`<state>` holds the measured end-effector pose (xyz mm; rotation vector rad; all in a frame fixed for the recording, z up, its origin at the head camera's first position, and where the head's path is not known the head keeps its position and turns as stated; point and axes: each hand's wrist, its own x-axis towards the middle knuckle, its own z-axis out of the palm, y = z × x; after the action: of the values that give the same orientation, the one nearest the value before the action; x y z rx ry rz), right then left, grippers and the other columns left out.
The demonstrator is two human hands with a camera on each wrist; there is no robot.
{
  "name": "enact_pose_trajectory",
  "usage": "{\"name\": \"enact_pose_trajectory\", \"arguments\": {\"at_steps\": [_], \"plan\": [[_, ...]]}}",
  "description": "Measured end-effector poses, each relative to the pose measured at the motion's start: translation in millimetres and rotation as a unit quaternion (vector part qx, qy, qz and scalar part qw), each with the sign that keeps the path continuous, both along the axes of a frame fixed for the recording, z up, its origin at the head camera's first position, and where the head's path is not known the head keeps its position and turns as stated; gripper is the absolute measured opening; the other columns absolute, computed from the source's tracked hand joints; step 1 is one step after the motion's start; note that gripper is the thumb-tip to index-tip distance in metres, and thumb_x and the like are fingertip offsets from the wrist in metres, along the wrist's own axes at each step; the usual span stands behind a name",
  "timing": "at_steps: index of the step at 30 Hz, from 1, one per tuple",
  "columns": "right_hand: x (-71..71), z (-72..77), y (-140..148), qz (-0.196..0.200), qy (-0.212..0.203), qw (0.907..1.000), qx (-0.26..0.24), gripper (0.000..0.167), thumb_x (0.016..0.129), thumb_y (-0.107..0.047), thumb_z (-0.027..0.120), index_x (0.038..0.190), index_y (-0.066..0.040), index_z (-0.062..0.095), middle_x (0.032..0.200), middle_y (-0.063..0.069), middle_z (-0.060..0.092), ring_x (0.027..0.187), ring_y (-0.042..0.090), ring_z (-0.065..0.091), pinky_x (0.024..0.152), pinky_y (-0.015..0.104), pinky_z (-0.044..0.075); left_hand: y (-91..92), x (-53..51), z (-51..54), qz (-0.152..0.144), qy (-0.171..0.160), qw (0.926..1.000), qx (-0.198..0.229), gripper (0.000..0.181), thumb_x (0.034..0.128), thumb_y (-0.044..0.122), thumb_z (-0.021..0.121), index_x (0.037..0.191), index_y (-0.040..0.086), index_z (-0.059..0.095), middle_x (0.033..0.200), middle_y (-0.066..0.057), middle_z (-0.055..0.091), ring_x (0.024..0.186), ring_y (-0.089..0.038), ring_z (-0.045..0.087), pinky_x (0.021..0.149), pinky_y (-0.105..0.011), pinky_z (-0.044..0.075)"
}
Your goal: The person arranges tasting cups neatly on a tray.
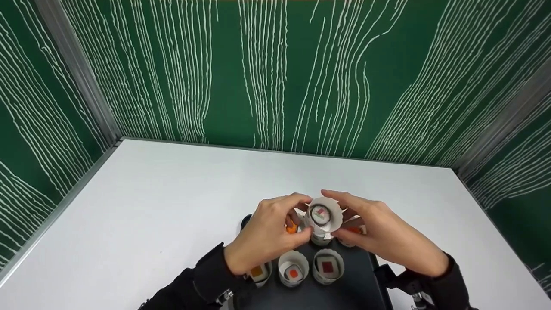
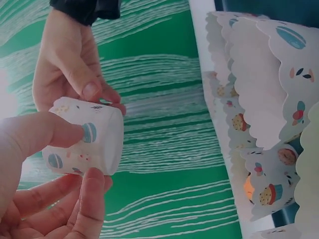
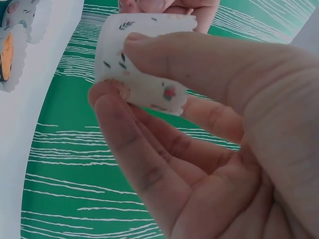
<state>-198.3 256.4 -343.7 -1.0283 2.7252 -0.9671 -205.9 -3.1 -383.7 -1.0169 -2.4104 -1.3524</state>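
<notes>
Both hands hold one paper baking cup up over a dark tray. Its scalloped mouth faces the head camera, and a small white round piece with pink and green marks lies inside. My left hand pinches one side between thumb and fingers. Opposite it, my right hand grips the other side the same way. Printed macarons show on the cup in the left wrist view, and small leaves on the cup in the right wrist view.
Several similar paper cups stand on the tray: one with a dark red square piece, one with an orange-marked piece, others partly behind the hands. White table surrounds the tray. Green panels with white wavy lines rise behind.
</notes>
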Motion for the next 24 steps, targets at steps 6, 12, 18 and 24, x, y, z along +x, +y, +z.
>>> {"name": "enact_pose_trajectory", "arguments": {"at_steps": [6, 12, 18, 24], "plan": [[0.2, 1.8, 5, 0.001, 0.023, 0.9997, -0.002, 0.068, 0.099, -0.006, 0.076, 0.161, -0.014, 0.048, 0.120, -0.005, 0.076, 0.102, 0.006, 0.076, 0.080, 0.025, 0.063, 1.3, 0.6, 1.7, -0.021, -0.020, 0.9995, 0.010, 0.045, 0.0903, 0.007, 0.079, 0.135, 0.006, 0.069, 0.119, -0.006, 0.073, 0.089, -0.016, 0.072, 0.081, -0.027, 0.062], [-0.7, 1.0, 7, -0.001, 0.048, 0.9988, -0.001, 0.065, 0.098, -0.006, 0.078, 0.157, -0.011, 0.053, 0.117, -0.006, 0.076, 0.096, 0.004, 0.075, 0.082, 0.025, 0.062, 4.8, 2.3, 1.3, -0.022, -0.036, 0.9990, 0.012, 0.054, 0.0895, 0.011, 0.082, 0.141, 0.006, 0.065, 0.123, -0.007, 0.069, 0.093, -0.019, 0.071, 0.083, -0.021, 0.059], [-0.9, -0.7, 9, -0.028, 0.045, 0.9986, 0.001, 0.047, 0.100, -0.021, 0.079, 0.142, -0.015, 0.057, 0.107, -0.007, 0.075, 0.092, 0.003, 0.075, 0.079, 0.027, 0.062, 11.7, 1.5, -1.8, -0.003, -0.028, 0.9996, -0.003, 0.062, 0.0887, 0.021, 0.086, 0.144, 0.008, 0.061, 0.125, -0.004, 0.070, 0.096, -0.015, 0.068, 0.082, -0.020, 0.057], [-2.8, -1.6, 11, -0.028, 0.038, 0.9987, -0.018, 0.029, 0.100, -0.027, 0.078, 0.120, -0.016, 0.058, 0.103, -0.011, 0.075, 0.091, 0.004, 0.076, 0.082, 0.026, 0.061, 17.5, -2.0, 1.2, 0.003, -0.013, 0.9997, -0.019, 0.062, 0.0879, 0.028, 0.087, 0.141, 0.011, 0.061, 0.124, -0.003, 0.071, 0.107, -0.011, 0.065, 0.088, -0.024, 0.056]]}}
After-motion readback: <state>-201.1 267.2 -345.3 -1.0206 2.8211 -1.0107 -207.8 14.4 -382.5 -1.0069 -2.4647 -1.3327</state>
